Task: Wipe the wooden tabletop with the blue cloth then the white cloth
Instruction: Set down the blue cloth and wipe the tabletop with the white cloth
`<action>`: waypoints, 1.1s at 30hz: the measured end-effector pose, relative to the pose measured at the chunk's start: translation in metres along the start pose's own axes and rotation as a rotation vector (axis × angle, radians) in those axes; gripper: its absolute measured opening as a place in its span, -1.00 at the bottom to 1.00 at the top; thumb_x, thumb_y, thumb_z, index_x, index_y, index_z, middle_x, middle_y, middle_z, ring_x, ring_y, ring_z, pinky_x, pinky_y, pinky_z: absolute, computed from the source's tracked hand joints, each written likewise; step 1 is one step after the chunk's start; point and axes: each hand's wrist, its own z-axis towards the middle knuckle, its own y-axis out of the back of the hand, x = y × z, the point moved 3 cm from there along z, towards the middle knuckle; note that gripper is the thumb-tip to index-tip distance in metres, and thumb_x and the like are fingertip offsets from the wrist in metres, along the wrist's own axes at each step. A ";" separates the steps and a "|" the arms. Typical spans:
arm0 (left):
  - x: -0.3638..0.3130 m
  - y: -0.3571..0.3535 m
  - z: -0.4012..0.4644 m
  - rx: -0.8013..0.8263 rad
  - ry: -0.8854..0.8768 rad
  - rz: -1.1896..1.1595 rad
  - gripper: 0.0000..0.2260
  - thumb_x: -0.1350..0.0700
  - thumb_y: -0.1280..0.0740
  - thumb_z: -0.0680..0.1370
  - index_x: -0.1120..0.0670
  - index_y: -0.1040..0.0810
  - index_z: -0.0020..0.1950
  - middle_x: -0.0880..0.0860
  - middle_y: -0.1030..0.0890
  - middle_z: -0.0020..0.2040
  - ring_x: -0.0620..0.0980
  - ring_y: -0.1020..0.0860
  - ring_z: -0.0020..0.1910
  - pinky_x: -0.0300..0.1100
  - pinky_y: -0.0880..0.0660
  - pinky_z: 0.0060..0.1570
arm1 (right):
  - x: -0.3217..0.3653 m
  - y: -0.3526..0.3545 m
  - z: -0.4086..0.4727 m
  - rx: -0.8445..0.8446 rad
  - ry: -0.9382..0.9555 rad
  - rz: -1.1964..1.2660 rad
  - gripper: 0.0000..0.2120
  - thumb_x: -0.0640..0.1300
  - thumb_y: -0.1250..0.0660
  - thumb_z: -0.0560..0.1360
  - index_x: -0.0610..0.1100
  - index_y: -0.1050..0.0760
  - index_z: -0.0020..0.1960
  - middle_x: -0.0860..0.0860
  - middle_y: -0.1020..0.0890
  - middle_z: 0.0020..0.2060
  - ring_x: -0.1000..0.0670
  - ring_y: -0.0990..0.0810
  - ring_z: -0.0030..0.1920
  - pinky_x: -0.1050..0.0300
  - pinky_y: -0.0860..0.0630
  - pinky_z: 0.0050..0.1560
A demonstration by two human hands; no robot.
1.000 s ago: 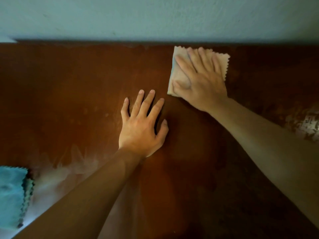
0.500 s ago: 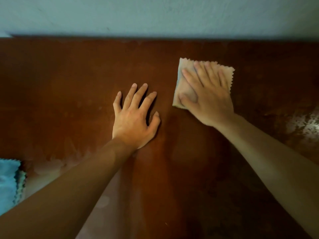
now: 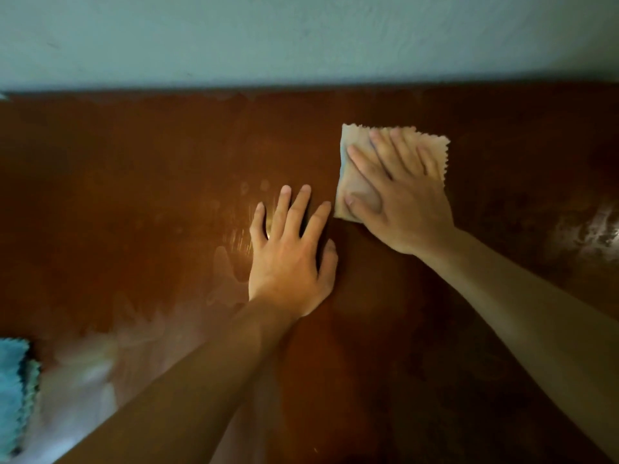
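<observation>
The right hand (image 3: 407, 199) lies flat on the white cloth (image 3: 360, 182), with its fingers straight and a little apart, and it presses the cloth down on the wooden tabletop (image 3: 134, 195). The cloth is folded into a small square and sits in the far right part of the table, not far from the wall (image 3: 301, 38). Its zigzag edge shows beyond the fingertips on the far and right sides.

The left hand (image 3: 291, 259) rests on the bare wood just beside the cloth, on its near left. Its fingers are also straight and spread, and it holds nothing; I judge that it only supports the body.

The blue cloth (image 3: 13, 396) lies folded at the near left edge of the view, well apart from both hands, so the work seems to be in the second part, the wiping with the white cloth.

What can go wrong from here: the hand only presses and does not grip, so on a quick stroke the cloth may bunch or slide out from under the palm. The left hand touches the wood and faint marks show near it, so it may leave new prints on a part already wiped. The pale streaks at the near left and the shiny patch (image 3: 589, 229) at the far right may also be missed if the strokes stay short.
</observation>
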 end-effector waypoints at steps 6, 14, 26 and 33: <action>-0.001 -0.001 -0.001 -0.029 -0.013 0.004 -0.53 -0.08 -0.10 0.64 0.04 -0.38 0.52 0.13 -0.29 0.58 0.16 -0.12 0.61 0.26 0.00 0.54 | -0.028 0.011 0.049 0.006 -0.034 -0.021 -0.33 0.27 0.05 0.61 0.05 -0.08 0.67 -0.06 -0.12 0.66 -0.15 -0.02 0.66 -0.15 0.06 0.61; 0.001 -0.004 -0.001 -0.043 -0.014 0.032 -0.51 -0.10 -0.11 0.62 0.03 -0.37 0.53 0.13 -0.30 0.58 0.16 -0.13 0.61 0.25 0.01 0.53 | -0.008 0.000 -0.011 0.057 -0.054 -0.006 -0.33 0.29 0.12 0.64 0.05 0.01 0.68 -0.03 0.00 0.68 -0.12 0.08 0.67 -0.20 0.08 0.63; -0.001 -0.004 -0.001 -0.047 -0.012 0.050 -0.50 -0.11 -0.11 0.61 0.04 -0.39 0.52 0.13 -0.31 0.57 0.17 -0.15 0.61 0.27 -0.02 0.53 | -0.033 0.014 0.044 0.050 -0.062 -0.013 -0.31 0.25 0.11 0.60 0.02 -0.04 0.68 -0.05 -0.08 0.67 -0.13 -0.01 0.66 -0.13 0.07 0.63; -0.001 -0.004 -0.001 -0.037 -0.008 0.049 -0.50 -0.11 -0.13 0.62 0.03 -0.38 0.52 0.13 -0.29 0.58 0.16 -0.12 0.62 0.28 -0.01 0.53 | 0.006 -0.009 -0.054 -0.038 0.020 0.015 -0.29 0.34 0.02 0.64 -0.02 -0.14 0.66 -0.11 -0.13 0.65 -0.16 -0.04 0.66 -0.26 -0.04 0.61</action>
